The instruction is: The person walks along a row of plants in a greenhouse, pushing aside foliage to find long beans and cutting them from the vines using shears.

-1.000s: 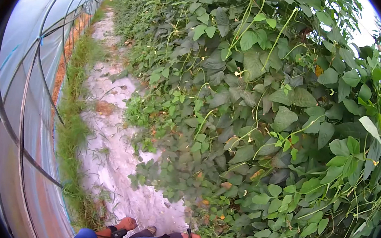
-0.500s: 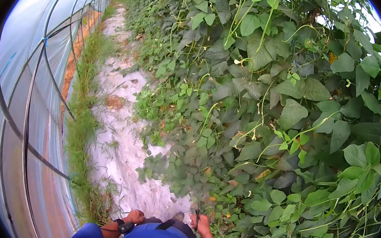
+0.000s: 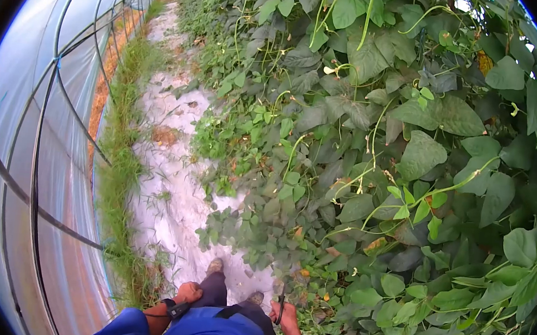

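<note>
My left hand [image 3: 189, 292] is closed in a loose fist above my left thigh. Whatever it may hold is hidden. Low on the right side of my body, my right hand [image 3: 286, 314] grips a slim dark tool [image 3: 281, 298] that points upward; its exact kind is too small to tell. Closest to that hand is the lower edge of a dense wall of climbing bean plants [image 3: 339, 239]. Long green bean pods [image 3: 367, 17] hang near the top of the foliage, well away from both hands.
A pale ground sheet [image 3: 170, 177] forms a narrow path ahead, with my shoe [image 3: 215, 266] on it. Grass [image 3: 118, 153] borders it on the left, beside metal hoops [image 3: 41, 145] and clear plastic sheeting [image 3: 67, 174]. Leaves spill over the path's right edge.
My left leg and shoe have come forward into view on the path. The nearby leaves have shifted slightly in view. Both hands stay low and closed.
</note>
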Tool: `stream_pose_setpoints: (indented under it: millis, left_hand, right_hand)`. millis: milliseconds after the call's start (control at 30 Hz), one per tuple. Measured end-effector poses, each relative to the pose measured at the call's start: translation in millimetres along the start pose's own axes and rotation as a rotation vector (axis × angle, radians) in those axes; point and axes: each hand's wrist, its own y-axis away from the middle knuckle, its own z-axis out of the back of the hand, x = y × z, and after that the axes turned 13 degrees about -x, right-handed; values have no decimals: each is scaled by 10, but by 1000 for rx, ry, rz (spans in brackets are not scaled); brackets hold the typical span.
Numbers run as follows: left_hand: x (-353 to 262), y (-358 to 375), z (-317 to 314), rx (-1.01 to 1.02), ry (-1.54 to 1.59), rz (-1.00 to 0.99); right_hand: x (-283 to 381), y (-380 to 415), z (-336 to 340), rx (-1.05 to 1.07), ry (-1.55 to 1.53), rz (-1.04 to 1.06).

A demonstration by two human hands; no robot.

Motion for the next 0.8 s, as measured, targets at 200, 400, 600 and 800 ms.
stream_pose_setpoints:
  millis: [200, 400, 600, 800]
  left_hand:
    - [156, -302, 70, 19, -9, 67]
    - [215, -824, 276, 10, 75, 2]
    - [460, -1270, 486, -2, 149, -22]
    - [911, -1558, 630, 26, 225, 58]
  right_hand:
    - [-78, -758, -230, -205, 421, 410]
    - [1394, -1070, -488, -462, 561, 575]
    - [2698, -1671, -597, -586, 736, 494]
    - [3396, -2152, -719, -742, 990, 304]
